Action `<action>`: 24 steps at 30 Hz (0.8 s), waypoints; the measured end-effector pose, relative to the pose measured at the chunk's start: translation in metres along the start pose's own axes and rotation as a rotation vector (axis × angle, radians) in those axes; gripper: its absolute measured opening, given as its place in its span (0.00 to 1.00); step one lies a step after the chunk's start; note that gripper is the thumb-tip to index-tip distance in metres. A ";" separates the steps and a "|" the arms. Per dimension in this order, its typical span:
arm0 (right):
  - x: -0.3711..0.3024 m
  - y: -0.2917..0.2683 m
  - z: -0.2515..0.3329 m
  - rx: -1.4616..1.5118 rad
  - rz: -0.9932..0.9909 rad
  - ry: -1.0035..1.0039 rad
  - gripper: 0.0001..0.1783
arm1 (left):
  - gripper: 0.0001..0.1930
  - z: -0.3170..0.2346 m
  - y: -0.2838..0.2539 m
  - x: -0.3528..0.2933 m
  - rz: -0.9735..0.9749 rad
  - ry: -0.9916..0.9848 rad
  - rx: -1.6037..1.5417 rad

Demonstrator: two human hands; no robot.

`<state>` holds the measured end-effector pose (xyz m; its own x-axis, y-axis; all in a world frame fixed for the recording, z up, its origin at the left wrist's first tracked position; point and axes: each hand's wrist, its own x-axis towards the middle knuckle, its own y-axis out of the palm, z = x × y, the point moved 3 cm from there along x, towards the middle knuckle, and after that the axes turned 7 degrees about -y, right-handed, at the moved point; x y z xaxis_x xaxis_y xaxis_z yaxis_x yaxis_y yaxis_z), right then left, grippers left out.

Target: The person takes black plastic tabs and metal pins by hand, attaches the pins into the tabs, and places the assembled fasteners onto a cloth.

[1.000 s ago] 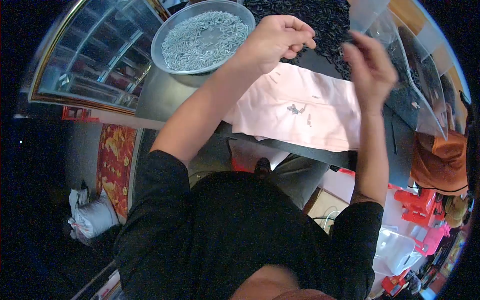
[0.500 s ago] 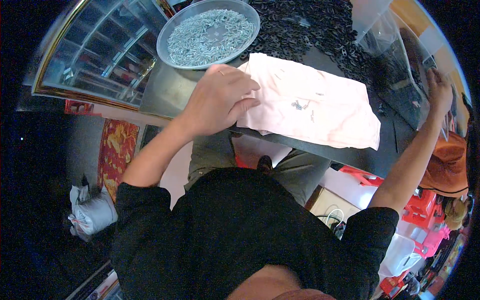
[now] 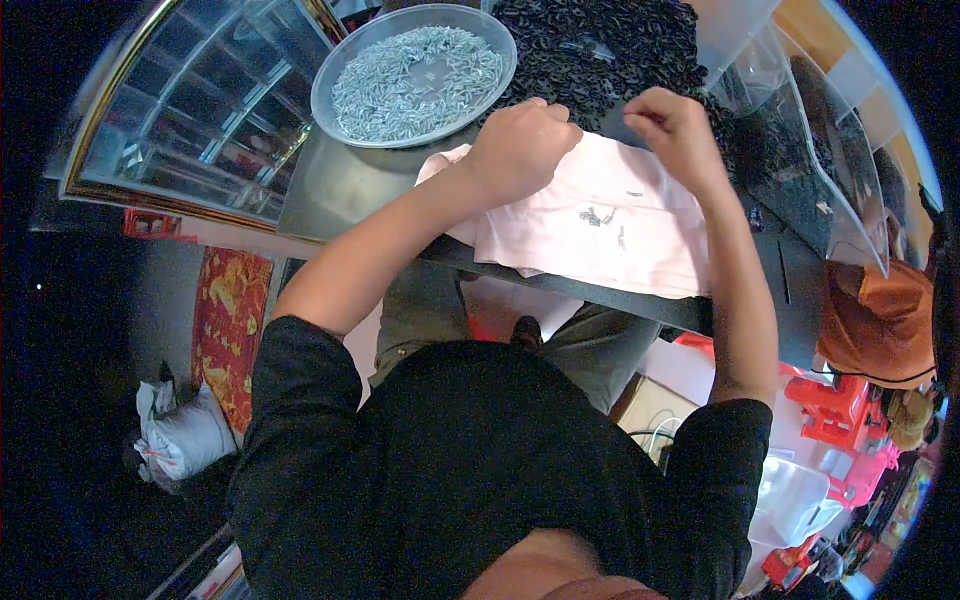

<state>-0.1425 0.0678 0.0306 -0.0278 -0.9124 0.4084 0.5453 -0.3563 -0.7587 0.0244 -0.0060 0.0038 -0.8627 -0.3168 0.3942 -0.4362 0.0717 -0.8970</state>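
My left hand (image 3: 525, 148) is closed over the far left part of a pale pink cloth (image 3: 570, 250), its fingers curled in; whatever they hold is hidden. Across from it my right hand (image 3: 678, 138) is raised over the cloth's far right part. Its thumb and fingers are pinched together, and I cannot make out anything between them. Several small silver metal pieces (image 3: 597, 217), pin- or screw-like, lie in a little cluster on the cloth between my forearms. Beyond my hands spreads a heap of small black parts (image 3: 600, 50).
A round translucent basin (image 3: 335, 125) full of small silver pieces stands at the far left of the dark table (image 3: 330, 195). Clear plastic bins (image 3: 800, 110) are on the right, near a thin dark rod (image 3: 785, 270). A gold-framed glass panel (image 3: 190, 110) leans at the left.
My right hand has come in from the plastic bins at the far right to above the cloth. My left hand has moved right and away from me, its fingers now curled.
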 end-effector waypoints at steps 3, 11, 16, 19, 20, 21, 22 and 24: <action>0.006 0.018 0.002 -0.149 0.076 -0.062 0.06 | 0.04 0.003 0.002 0.004 -0.001 -0.008 -0.076; 0.018 0.028 -0.006 -0.211 0.168 -0.039 0.08 | 0.04 0.012 0.003 0.017 0.244 -0.161 -0.197; 0.017 0.024 -0.013 -0.125 0.253 0.084 0.06 | 0.04 0.007 0.011 0.012 0.035 -0.055 -0.049; 0.008 0.016 -0.014 -0.114 0.102 0.100 0.05 | 0.04 -0.001 0.001 0.020 0.048 -0.110 -0.141; 0.003 0.011 -0.015 0.126 -0.028 0.223 0.05 | 0.04 -0.002 -0.003 0.024 0.114 -0.192 -0.252; -0.003 0.006 -0.015 0.365 -0.160 0.345 0.04 | 0.04 -0.003 -0.003 0.028 0.115 -0.188 -0.253; -0.005 0.000 -0.009 0.405 -0.200 0.321 0.05 | 0.04 -0.002 -0.005 0.030 0.108 -0.230 -0.451; -0.009 -0.004 -0.003 0.471 -0.253 0.347 0.06 | 0.04 0.004 0.002 0.036 0.192 -0.367 -0.829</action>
<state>-0.1467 0.0772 0.0287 -0.4306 -0.8520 0.2979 0.7940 -0.5145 -0.3237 -0.0061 -0.0205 0.0155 -0.8657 -0.4991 0.0388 -0.4600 0.7626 -0.4548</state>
